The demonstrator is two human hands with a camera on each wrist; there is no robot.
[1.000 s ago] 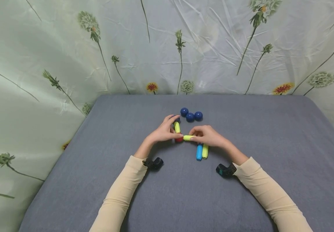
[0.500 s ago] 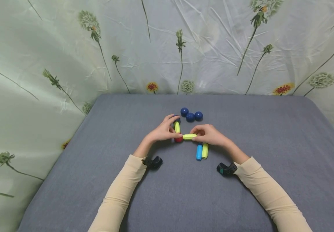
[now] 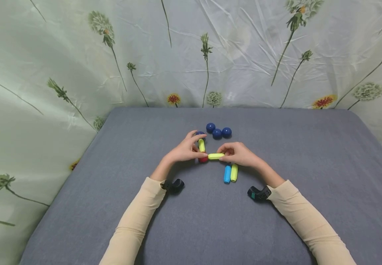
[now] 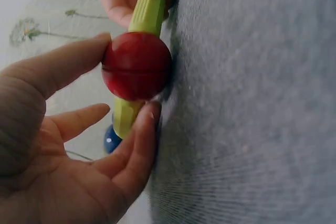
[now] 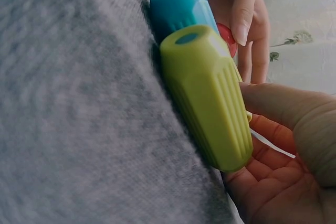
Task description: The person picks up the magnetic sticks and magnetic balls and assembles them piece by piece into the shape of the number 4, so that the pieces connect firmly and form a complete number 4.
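Head view, frame centre: left hand [image 3: 185, 150] grips red ball [image 3: 203, 159]; right hand [image 3: 240, 154] pinches yellow rod [image 3: 214, 156], presumably light, stiff plastic, best held by its ribbed sides.

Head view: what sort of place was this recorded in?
Probably a makeshift indoor recording corner, though the room itself is hidden: a flat grey fabric-covered tabletop, shiny pale flower-printed cloth hanging behind it, and black plastic-looking devices strapped at both wrists.

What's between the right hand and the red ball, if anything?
Only the yellow stick that the right hand pinches; its far end appears to meet the red ball, and nothing else visible stands between them.
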